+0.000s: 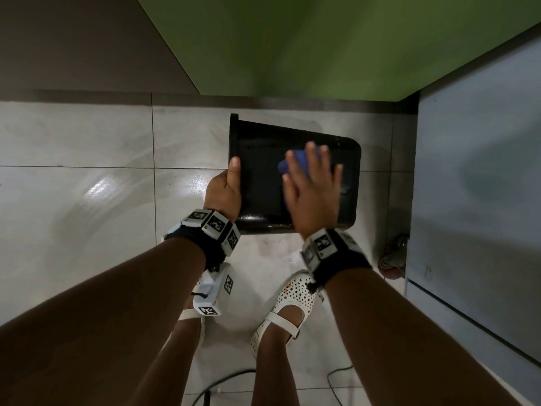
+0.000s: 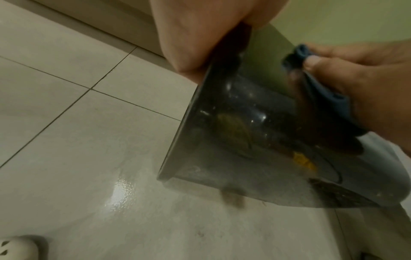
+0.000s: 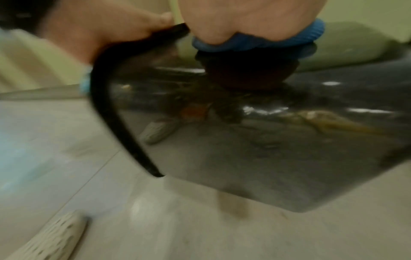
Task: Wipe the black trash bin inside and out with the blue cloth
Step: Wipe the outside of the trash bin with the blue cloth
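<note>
The black trash bin (image 1: 263, 183) is tipped on its side just above the tiled floor, with its rim to the left. My left hand (image 1: 225, 186) grips that rim, thumb on top. My right hand (image 1: 313, 183) lies flat with spread fingers on the bin's upper outer wall and presses the blue cloth (image 1: 295, 162) against it. In the left wrist view the bin (image 2: 244, 140) shows smears and a yellow stain, and the cloth (image 2: 333, 98) sits under the right hand (image 2: 367, 79). In the blurred right wrist view the cloth (image 3: 255, 42) bulges from under the palm onto the bin (image 3: 266, 149).
A green wall (image 1: 322, 39) stands behind the bin and a blue-grey panel (image 1: 474, 186) to the right, with a small wheel (image 1: 395, 253) at its foot. My feet in white perforated shoes (image 1: 292, 300) are just below the bin. Cables (image 1: 228, 379) lie on the floor near me.
</note>
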`<action>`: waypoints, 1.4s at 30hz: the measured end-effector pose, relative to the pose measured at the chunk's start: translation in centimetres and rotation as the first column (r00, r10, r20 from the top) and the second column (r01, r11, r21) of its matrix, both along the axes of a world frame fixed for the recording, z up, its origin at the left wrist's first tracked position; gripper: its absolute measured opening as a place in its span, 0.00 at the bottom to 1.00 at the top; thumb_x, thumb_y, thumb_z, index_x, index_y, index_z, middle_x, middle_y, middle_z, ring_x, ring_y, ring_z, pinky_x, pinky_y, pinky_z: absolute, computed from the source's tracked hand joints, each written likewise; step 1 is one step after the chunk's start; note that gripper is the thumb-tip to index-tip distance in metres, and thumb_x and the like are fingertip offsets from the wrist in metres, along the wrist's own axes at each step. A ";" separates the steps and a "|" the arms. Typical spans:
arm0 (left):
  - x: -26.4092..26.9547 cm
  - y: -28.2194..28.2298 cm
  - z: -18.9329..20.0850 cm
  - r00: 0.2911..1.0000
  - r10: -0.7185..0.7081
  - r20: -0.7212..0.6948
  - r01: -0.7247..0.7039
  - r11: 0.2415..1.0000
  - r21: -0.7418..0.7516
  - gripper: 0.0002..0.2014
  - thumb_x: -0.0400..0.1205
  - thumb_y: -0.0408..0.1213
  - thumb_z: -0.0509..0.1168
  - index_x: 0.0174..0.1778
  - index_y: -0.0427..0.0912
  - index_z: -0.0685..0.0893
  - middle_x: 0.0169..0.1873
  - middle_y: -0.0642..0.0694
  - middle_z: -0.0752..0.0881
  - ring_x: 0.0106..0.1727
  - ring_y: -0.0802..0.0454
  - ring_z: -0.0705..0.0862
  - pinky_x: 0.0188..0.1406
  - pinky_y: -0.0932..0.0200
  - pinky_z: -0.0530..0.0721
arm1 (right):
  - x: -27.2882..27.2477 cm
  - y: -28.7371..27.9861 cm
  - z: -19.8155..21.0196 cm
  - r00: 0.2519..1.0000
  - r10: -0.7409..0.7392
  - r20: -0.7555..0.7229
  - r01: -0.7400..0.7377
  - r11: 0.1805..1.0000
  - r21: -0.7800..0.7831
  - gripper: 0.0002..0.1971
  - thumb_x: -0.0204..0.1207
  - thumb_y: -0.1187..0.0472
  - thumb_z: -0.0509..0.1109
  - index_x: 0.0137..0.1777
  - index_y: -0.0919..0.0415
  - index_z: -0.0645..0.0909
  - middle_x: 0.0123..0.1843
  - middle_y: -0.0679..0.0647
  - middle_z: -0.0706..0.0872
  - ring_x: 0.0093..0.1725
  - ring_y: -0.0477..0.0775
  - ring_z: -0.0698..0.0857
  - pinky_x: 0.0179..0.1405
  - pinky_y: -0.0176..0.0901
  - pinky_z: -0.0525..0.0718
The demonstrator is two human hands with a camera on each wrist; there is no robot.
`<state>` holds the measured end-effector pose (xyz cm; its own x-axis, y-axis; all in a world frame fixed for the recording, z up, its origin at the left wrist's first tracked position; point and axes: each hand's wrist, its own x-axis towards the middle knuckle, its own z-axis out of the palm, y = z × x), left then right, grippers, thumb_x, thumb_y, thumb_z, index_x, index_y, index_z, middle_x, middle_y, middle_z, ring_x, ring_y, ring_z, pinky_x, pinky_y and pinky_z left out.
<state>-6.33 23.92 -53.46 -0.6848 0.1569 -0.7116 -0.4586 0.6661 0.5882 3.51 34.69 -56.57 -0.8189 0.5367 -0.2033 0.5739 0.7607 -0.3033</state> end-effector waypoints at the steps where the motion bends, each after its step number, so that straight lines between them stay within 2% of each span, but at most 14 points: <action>1: 0.0 0.0 0.0 1.000 0.000 0.001 0.000 1.000 -0.001 0.28 0.83 0.58 0.44 0.43 0.40 0.80 0.43 0.39 0.83 0.50 0.39 0.83 0.57 0.47 0.82 | 0.3 1.1 -0.2 0.996 -0.088 0.030 0.087 0.996 0.023 0.25 0.80 0.46 0.52 0.77 0.50 0.65 0.82 0.60 0.61 0.81 0.65 0.56 0.77 0.66 0.48; 5: 0.0 -0.1 -0.1 1.000 0.019 0.009 -0.019 1.000 -0.001 0.28 0.82 0.59 0.44 0.41 0.41 0.79 0.43 0.39 0.83 0.50 0.37 0.84 0.57 0.41 0.83 | 0.9 5.3 -0.6 0.913 -0.387 0.129 0.394 0.919 -0.026 0.29 0.80 0.38 0.56 0.79 0.45 0.59 0.83 0.58 0.55 0.82 0.66 0.48 0.78 0.66 0.46; 8: 0.0 0.0 -0.1 1.000 0.026 -0.007 -0.026 1.000 -0.014 0.28 0.83 0.59 0.43 0.41 0.39 0.79 0.42 0.38 0.82 0.50 0.36 0.83 0.57 0.40 0.83 | 0.3 7.0 -0.8 0.757 -0.649 0.079 0.648 0.727 -0.228 0.24 0.82 0.43 0.55 0.78 0.46 0.64 0.76 0.60 0.71 0.73 0.63 0.72 0.71 0.53 0.72; 10: 0.1 0.0 -0.3 0.999 0.025 -0.020 -0.026 1.000 -0.017 0.29 0.83 0.58 0.43 0.42 0.38 0.79 0.41 0.39 0.82 0.49 0.37 0.83 0.56 0.43 0.83 | 0.0 6.4 -0.8 0.725 -0.686 0.059 0.684 0.708 -0.178 0.22 0.85 0.47 0.53 0.77 0.48 0.66 0.72 0.61 0.75 0.68 0.62 0.77 0.65 0.48 0.77; 13: 0.1 0.0 -0.4 0.999 0.020 -0.026 -0.020 1.000 -0.019 0.28 0.84 0.57 0.44 0.41 0.38 0.79 0.41 0.40 0.82 0.46 0.41 0.81 0.53 0.50 0.81 | 0.4 4.0 -0.6 0.819 -0.574 -0.013 0.573 0.818 -0.037 0.21 0.84 0.52 0.55 0.77 0.49 0.67 0.78 0.60 0.68 0.76 0.64 0.68 0.75 0.54 0.69; 16: 0.0 0.1 -0.4 0.999 0.019 -0.029 -0.019 1.000 -0.021 0.28 0.84 0.57 0.44 0.42 0.38 0.80 0.41 0.39 0.82 0.46 0.41 0.81 0.53 0.50 0.81 | 1.4 -0.6 -0.5 0.962 -0.258 -0.094 0.264 0.963 0.054 0.22 0.81 0.53 0.57 0.75 0.52 0.70 0.79 0.61 0.67 0.79 0.69 0.60 0.78 0.63 0.61; 19: 0.1 0.0 -0.6 0.999 0.015 -0.044 -0.015 1.000 -0.003 0.29 0.84 0.55 0.45 0.44 0.35 0.83 0.38 0.41 0.83 0.42 0.44 0.81 0.46 0.56 0.79 | 1.3 -5.3 -0.3 0.984 0.059 -0.167 -0.056 0.998 0.018 0.21 0.82 0.52 0.56 0.71 0.56 0.75 0.75 0.65 0.73 0.77 0.68 0.61 0.76 0.62 0.62; 22: 0.3 -0.2 -0.5 0.999 0.008 -0.034 -0.007 1.000 0.029 0.26 0.85 0.53 0.46 0.44 0.37 0.83 0.35 0.45 0.83 0.37 0.50 0.81 0.38 0.62 0.76 | -0.3 -4.9 -0.1 0.964 0.221 -0.149 -0.224 0.975 -0.003 0.20 0.78 0.56 0.65 0.69 0.55 0.76 0.74 0.66 0.74 0.73 0.70 0.70 0.70 0.64 0.73; 25: 0.1 -0.3 -0.5 0.998 -0.019 -0.052 0.019 1.000 0.006 0.27 0.85 0.53 0.45 0.47 0.36 0.83 0.42 0.42 0.82 0.46 0.47 0.79 0.47 0.61 0.74 | -2.1 0.0 0.1 0.968 0.151 -0.202 -0.163 0.986 -0.043 0.23 0.75 0.61 0.69 0.71 0.57 0.75 0.75 0.69 0.71 0.67 0.66 0.80 0.61 0.55 0.82; 29: 0.2 -0.3 -0.5 0.999 -0.029 -0.023 0.029 1.000 0.001 0.27 0.84 0.57 0.44 0.43 0.40 0.80 0.43 0.42 0.82 0.49 0.44 0.81 0.54 0.53 0.79 | -2.3 6.8 -0.3 0.989 -0.143 -0.026 0.144 0.990 0.003 0.20 0.83 0.53 0.57 0.74 0.54 0.72 0.80 0.60 0.66 0.77 0.63 0.67 0.75 0.56 0.66; 32: 0.1 -0.2 -0.7 0.997 -0.050 -0.066 0.049 0.999 -0.011 0.27 0.84 0.55 0.43 0.42 0.39 0.80 0.42 0.41 0.82 0.46 0.44 0.79 0.50 0.56 0.75 | -2.3 9.0 -1.2 0.912 -0.392 0.125 0.397 0.918 -0.017 0.21 0.84 0.47 0.51 0.71 0.53 0.74 0.78 0.60 0.68 0.80 0.66 0.59 0.78 0.63 0.58; 34: 0.1 -0.1 -0.8 0.995 -0.064 -0.073 0.063 0.998 -0.021 0.27 0.85 0.55 0.43 0.41 0.38 0.79 0.41 0.40 0.81 0.45 0.45 0.78 0.49 0.57 0.73 | -2.9 9.0 -1.4 0.870 -0.477 0.124 0.482 0.876 -0.011 0.22 0.86 0.49 0.48 0.67 0.59 0.77 0.72 0.64 0.75 0.74 0.67 0.68 0.73 0.60 0.67; 39: 0.0 -0.2 -1.4 0.995 -0.058 -0.075 0.056 0.998 -0.026 0.29 0.84 0.55 0.44 0.40 0.35 0.80 0.40 0.38 0.82 0.46 0.40 0.80 0.51 0.51 0.79 | -4.4 4.7 -0.5 0.928 -0.362 -0.094 0.367 0.929 0.041 0.23 0.83 0.57 0.55 0.76 0.63 0.66 0.62 0.65 0.82 0.61 0.63 0.80 0.63 0.54 0.78; 42: 0.1 -0.3 -1.4 0.994 -0.049 -0.099 0.047 0.999 -0.023 0.31 0.85 0.54 0.45 0.41 0.29 0.81 0.39 0.36 0.82 0.46 0.37 0.82 0.53 0.47 0.80 | -4.8 -0.9 -0.5 0.961 -0.140 -0.238 0.152 0.988 0.032 0.21 0.79 0.57 0.57 0.71 0.62 0.74 0.65 0.63 0.82 0.66 0.64 0.80 0.65 0.57 0.79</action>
